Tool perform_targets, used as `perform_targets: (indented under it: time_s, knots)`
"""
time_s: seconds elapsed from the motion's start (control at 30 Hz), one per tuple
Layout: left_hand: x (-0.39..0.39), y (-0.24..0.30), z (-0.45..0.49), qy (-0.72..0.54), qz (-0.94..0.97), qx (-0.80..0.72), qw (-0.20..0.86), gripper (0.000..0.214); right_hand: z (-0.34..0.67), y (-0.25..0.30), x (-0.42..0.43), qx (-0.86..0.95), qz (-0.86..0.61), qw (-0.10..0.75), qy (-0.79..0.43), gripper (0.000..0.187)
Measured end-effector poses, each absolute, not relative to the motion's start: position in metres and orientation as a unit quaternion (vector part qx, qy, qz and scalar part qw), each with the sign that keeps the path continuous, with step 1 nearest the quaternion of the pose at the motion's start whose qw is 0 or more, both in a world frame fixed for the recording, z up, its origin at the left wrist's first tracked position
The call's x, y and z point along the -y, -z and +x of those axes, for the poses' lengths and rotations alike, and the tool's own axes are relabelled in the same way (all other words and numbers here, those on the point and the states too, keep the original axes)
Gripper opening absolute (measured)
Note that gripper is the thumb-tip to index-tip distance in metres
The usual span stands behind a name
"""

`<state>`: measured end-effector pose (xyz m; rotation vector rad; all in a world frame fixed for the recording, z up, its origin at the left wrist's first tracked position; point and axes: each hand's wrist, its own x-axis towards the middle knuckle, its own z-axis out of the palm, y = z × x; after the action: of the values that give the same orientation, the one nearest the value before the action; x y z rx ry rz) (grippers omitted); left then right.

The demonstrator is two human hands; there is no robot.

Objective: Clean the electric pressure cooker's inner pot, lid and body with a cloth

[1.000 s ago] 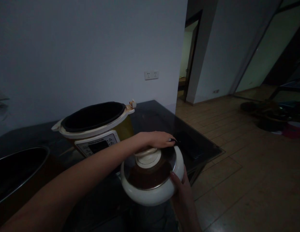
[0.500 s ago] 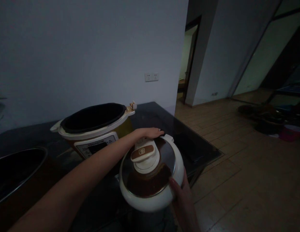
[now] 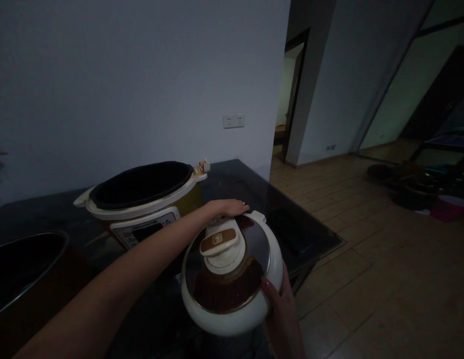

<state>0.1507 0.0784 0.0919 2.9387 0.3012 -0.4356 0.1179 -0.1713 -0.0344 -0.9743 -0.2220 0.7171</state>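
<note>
Lid (image 3: 226, 289) in both hands, nearer the viewer than the cooker (image 3: 142, 208) and to its right, tilted so that its top faces up and toward the viewer. It has a broad white rim, a dark glossy middle, and a white tab (image 3: 259, 216) at its far edge. Its white handle (image 3: 219, 243) carries a brown inlay with a pale emblem. The right hand (image 3: 284, 301) is clamped on the rim at the side away from the cooker, thumb on top and fingers mostly hidden beneath. The left hand (image 3: 232, 206), at the side toward the cooker, lies over the far edge; its thumb is out of sight, so I cannot tell whether it grips.

The cooker itself is uncovered and dark inside, with a white collar, a stained bracket (image 3: 204, 167) on its right and a control panel (image 3: 142, 231) on its front, partly hidden by the left forearm (image 3: 134, 259). Left of the cooker and nearer the viewer is a metal-rimmed pot (image 3: 45, 289), cut off by the picture's edge. Beneath the cooker is a dark, shiny table (image 3: 235, 184); to its right lies a flat black object (image 3: 292, 232), too dim to name. Behind the cooker rises a pale wall (image 3: 142, 75), with a double socket (image 3: 233, 121) above and right of it. Well apart from the cooker, far to its right, a pink basin (image 3: 451, 207) sits on the floor (image 3: 351, 279) beside dark clutter.
</note>
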Motion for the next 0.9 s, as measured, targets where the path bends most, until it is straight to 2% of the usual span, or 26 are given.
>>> perform_targets:
  time_s: [0.23,0.5,0.9]
  knots:
    - [-0.054,-0.099,0.168,0.126,0.978,-0.106,0.125,0.031,0.119,0.034,0.172,0.11,-0.464,0.807,-0.349,0.098]
    - [-0.043,-0.098,0.17,0.103,0.983,-0.058,0.142,0.029,0.118,0.028,0.171,0.119,-0.489,0.803,-0.318,0.09]
    - [-0.011,-0.106,0.157,0.089,0.984,0.061,0.145,0.036,0.119,0.022,0.172,0.109,-0.508,0.794,-0.315,0.091]
